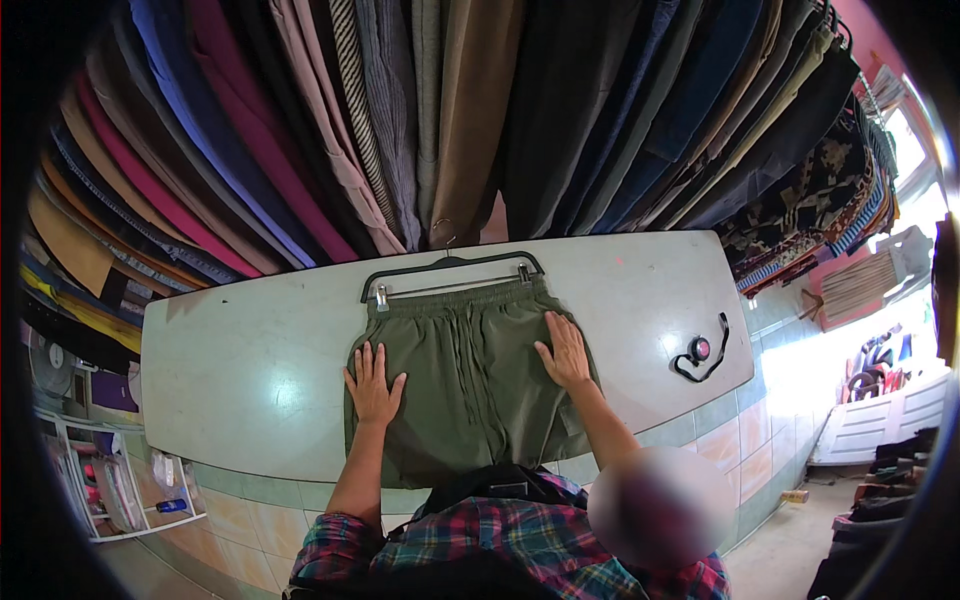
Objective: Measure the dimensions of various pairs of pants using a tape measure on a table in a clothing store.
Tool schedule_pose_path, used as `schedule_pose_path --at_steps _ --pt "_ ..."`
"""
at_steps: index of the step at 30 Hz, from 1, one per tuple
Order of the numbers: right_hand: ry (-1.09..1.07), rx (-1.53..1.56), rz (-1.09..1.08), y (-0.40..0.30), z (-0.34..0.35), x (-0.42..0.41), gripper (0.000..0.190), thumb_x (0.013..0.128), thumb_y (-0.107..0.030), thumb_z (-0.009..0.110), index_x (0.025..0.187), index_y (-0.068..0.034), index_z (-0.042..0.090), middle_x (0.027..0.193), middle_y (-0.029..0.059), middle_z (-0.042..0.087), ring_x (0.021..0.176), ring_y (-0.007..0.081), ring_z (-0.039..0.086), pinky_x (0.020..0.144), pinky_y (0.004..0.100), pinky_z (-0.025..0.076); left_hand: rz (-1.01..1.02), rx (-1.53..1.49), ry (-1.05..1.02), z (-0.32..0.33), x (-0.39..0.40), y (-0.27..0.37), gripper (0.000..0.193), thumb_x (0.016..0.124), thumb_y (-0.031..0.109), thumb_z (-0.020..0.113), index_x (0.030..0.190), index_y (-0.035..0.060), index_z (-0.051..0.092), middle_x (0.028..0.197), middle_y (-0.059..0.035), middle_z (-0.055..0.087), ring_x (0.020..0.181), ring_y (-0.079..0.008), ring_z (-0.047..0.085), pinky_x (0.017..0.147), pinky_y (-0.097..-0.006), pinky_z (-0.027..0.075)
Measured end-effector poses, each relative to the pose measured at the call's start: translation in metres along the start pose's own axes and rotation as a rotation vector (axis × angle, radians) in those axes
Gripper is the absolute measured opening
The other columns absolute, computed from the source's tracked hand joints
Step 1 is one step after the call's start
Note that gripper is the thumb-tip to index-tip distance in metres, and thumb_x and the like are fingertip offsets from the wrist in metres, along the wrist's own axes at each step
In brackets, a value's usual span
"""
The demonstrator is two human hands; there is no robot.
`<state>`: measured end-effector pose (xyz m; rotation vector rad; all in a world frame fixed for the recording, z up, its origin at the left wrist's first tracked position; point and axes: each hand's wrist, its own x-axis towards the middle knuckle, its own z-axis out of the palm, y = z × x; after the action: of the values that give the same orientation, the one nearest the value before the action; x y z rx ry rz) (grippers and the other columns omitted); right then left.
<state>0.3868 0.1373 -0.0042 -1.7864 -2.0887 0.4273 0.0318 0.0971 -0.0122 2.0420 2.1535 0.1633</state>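
Olive-green drawstring shorts [442,375] lie spread on a pale table [255,360], their waistband held by the two metal clips of a black clip hanger [450,264]. My left hand [375,386] rests flat on the left side of the shorts, fingers apart. On the right side, below the waistband, my right hand [564,351] lies flat with its thumb spread. Neither hand grips anything. The drawstring hangs loose down the middle of the shorts, and their lower hem reaches the table's near edge by my body.
Many garments [472,112] hang in a dense row along the table's far edge. A small round device with a black strap [700,349] lies at the table's right. White shelving [139,487] stands at lower left; dark clothes [877,502] are at lower right.
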Motion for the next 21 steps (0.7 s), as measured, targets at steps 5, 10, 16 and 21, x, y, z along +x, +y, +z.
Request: schedule_pose_path --at_steps 5,10,16,21 --pt "0.043 -0.181 -0.076 0.012 0.01 0.008 0.059 0.088 -0.04 0.039 0.135 -0.007 0.025 0.138 0.0146 0.027 0.128 0.0305 0.024 0.105 0.0414 0.019 0.001 -0.014 -0.003 -0.002 0.002 0.001 0.084 0.076 0.057 0.049 0.139 0.0128 0.015 0.143 -0.0086 0.018 0.133 -0.0251 0.013 0.106 -0.0507 0.005" --pt "0.048 0.133 -0.055 0.047 0.003 0.041 0.046 0.09 -0.033 0.039 0.128 -0.007 0.039 0.134 0.0114 0.036 0.127 0.0271 0.028 0.105 0.0392 0.02 -0.022 -0.117 0.035 0.0 0.008 -0.007 0.093 0.067 0.056 0.06 0.138 0.0121 0.018 0.142 -0.0072 0.022 0.132 -0.023 0.016 0.105 -0.0519 0.007" --pt "-0.038 0.44 0.107 0.05 -0.003 0.034 0.041 0.089 -0.027 0.042 0.126 -0.01 0.043 0.13 0.0132 0.041 0.126 0.0283 0.031 0.104 0.0389 0.023 -0.075 -0.077 -0.03 -0.005 0.013 0.003 0.099 0.064 0.06 0.061 0.138 0.0117 0.017 0.142 -0.0062 0.021 0.133 -0.0225 0.015 0.105 -0.0535 0.007" --pt "-0.026 -0.29 -0.005 0.012 -0.004 -0.013 0.062 0.087 -0.044 0.041 0.138 -0.015 0.021 0.141 0.0168 0.02 0.13 0.0315 0.019 0.105 0.0454 0.016 -0.07 0.027 0.022 -0.002 0.013 -0.001 0.102 0.062 0.065 0.059 0.138 0.0123 0.016 0.143 -0.0053 0.018 0.133 -0.0227 0.013 0.103 -0.0579 0.006"
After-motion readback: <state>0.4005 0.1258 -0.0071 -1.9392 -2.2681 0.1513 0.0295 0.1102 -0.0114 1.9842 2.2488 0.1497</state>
